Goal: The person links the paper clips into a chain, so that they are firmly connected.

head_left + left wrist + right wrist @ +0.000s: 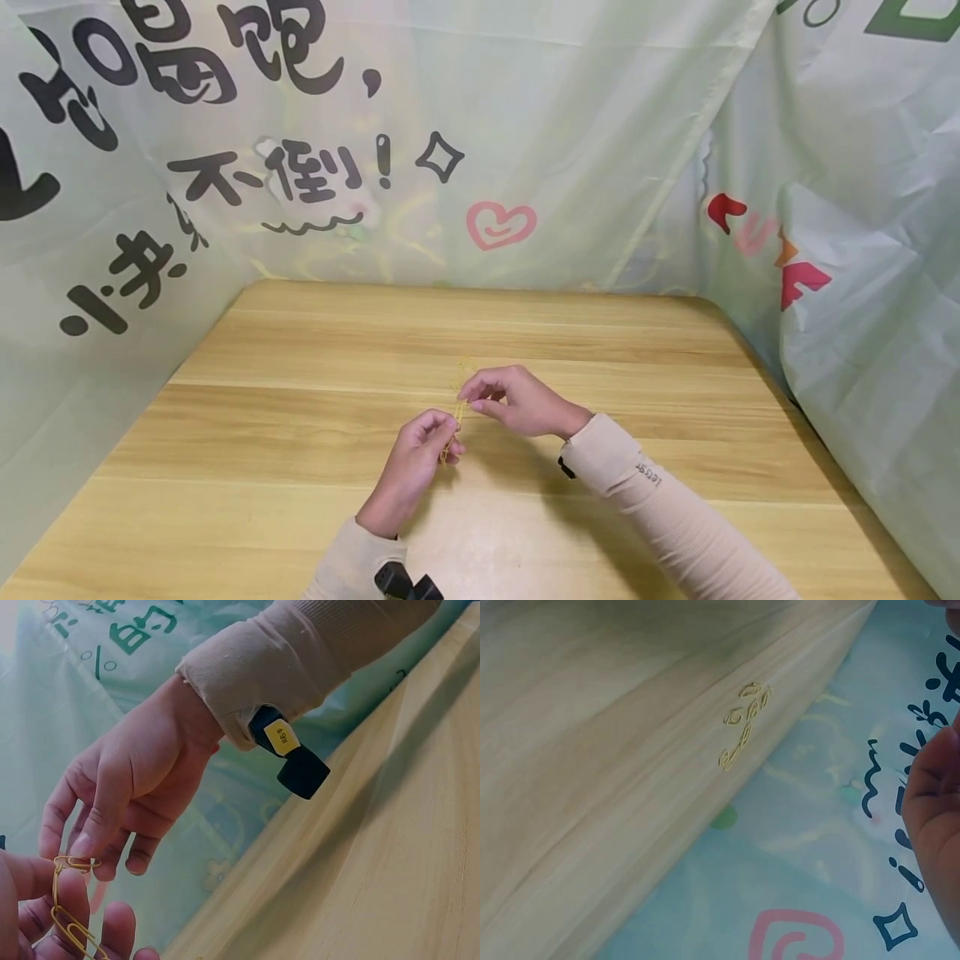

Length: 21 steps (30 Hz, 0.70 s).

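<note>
A short chain of yellow paper clips (72, 927) hangs from my left hand (417, 458), whose thumb and fingers pinch it. At its upper end, the thumb and index finger of my right hand (528, 406) pinch a paper clip (79, 862). The two hands are close together over the wooden table, fingertips nearly meeting. More yellow paper clips (746, 724) lie on the tabletop beyond the hands, partly hidden behind the right fingers in the head view. Only the edge of a hand shows in the right wrist view.
The wooden table (300, 350) has rounded far corners. Printed cloth (600, 167) with dark lettering and a pink heart hangs behind it and at both sides. Small black devices (292, 754) sit at the sleeve cuffs.
</note>
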Each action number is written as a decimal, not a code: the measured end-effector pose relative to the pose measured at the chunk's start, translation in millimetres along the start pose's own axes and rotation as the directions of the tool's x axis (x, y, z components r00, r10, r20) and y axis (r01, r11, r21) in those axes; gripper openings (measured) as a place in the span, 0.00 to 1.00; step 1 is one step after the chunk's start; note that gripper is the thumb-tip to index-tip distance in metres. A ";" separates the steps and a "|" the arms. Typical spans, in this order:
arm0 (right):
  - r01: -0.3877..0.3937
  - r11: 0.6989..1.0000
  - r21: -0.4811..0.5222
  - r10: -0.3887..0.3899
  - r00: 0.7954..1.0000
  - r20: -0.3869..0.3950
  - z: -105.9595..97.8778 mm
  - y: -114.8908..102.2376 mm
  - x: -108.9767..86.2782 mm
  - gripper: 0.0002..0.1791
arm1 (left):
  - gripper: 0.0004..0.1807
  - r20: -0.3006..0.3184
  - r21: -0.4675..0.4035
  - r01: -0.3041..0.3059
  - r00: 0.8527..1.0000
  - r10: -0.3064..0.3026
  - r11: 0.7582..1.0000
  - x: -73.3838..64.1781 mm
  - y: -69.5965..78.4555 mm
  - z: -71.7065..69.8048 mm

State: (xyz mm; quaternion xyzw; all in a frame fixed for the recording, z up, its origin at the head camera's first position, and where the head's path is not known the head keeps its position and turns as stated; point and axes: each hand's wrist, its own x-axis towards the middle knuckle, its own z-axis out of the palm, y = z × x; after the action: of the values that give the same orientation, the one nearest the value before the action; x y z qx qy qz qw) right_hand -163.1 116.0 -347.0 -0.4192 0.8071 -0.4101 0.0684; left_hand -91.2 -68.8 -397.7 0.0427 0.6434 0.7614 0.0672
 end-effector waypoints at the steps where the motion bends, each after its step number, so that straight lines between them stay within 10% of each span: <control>1: -0.004 1.000 0.000 0.004 1.000 -0.001 -0.9 -0.3 -0.2 0.08 | 0.11 0.001 -0.001 0.001 1.000 -0.001 1.000 0.0 0.0 0.1; 21: 0.075 0.996 -0.055 -0.078 0.995 -0.056 -16.0 -20.6 7.0 0.09 | 0.16 0.086 0.051 -0.006 0.996 0.002 0.999 0.3 -4.3 -0.4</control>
State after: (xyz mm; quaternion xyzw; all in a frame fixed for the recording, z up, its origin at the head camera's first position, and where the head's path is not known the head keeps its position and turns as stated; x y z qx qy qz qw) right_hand -162.1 114.1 -320.1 -0.4393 0.8027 -0.4029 0.0181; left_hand -91.4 -68.5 -402.0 0.0782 0.6591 0.7423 0.0920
